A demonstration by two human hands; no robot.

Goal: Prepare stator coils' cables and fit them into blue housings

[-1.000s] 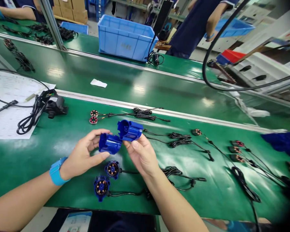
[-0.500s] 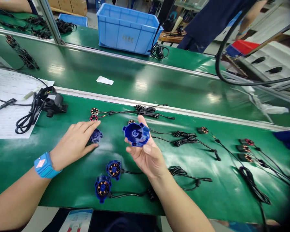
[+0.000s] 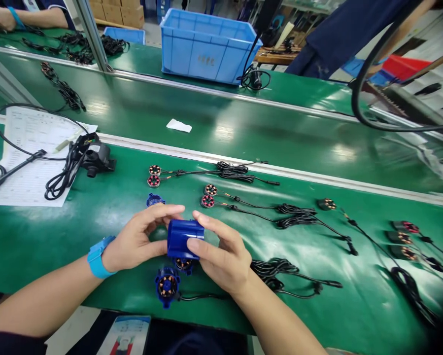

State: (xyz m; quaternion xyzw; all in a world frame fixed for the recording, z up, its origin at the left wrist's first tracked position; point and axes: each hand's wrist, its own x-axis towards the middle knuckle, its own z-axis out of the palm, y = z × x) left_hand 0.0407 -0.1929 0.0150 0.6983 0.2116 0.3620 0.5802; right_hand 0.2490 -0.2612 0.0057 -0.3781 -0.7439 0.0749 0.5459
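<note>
Left hand (image 3: 138, 241) and right hand (image 3: 223, 256): both grasp one blue housing (image 3: 182, 236) by fingertips and thumbs, above the green bench (image 3: 40, 236) near its front edge. Housing: glossy, deep blue, blocky. Just below: blue stator unit (image 3: 166, 285), copper coils showing. Behind the left hand: small blue cap (image 3: 154, 200).

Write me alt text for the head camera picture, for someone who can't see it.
Two bare hands, the left hand and the right hand, hold a blue plastic housing together above a green table. Two blue motor assemblies lie just beneath, and loose stators with coiled black cables lie beyond.
</note>
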